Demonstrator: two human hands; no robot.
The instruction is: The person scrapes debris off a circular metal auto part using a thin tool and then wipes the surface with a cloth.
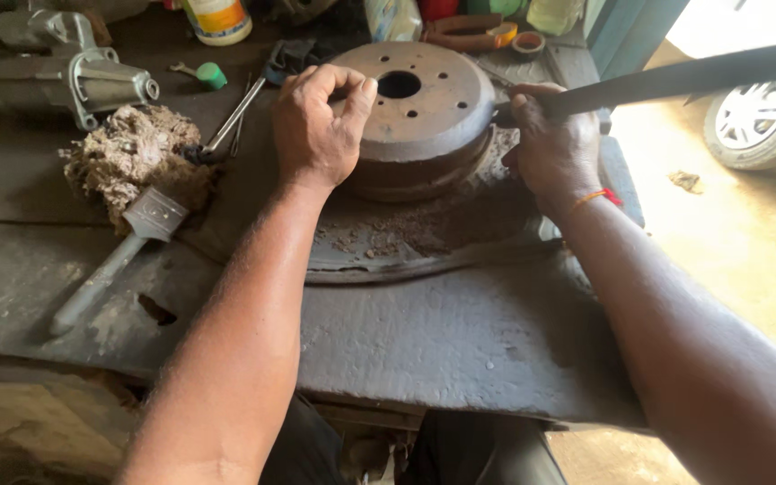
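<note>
A rusty round brake drum (424, 112) with a centre hole and several bolt holes lies flat on a dark metal plate (406, 260) on the workbench. My left hand (321, 126) rests on the drum's left rim, fingers curled over its top edge. My right hand (550, 144) is closed around a long flat dark metal bar (675, 81) whose tip meets the drum's right side. Rust flakes (397, 235) lie on the plate in front of the drum.
A wad of dirty rag waste (132, 157), a metal tool with a flat head (123, 256), a grey cast metal part (65, 76), thin rods (235, 117) and bottles (217, 18) crowd the bench's left and back. A car wheel (756, 121) stands on the sandy ground right.
</note>
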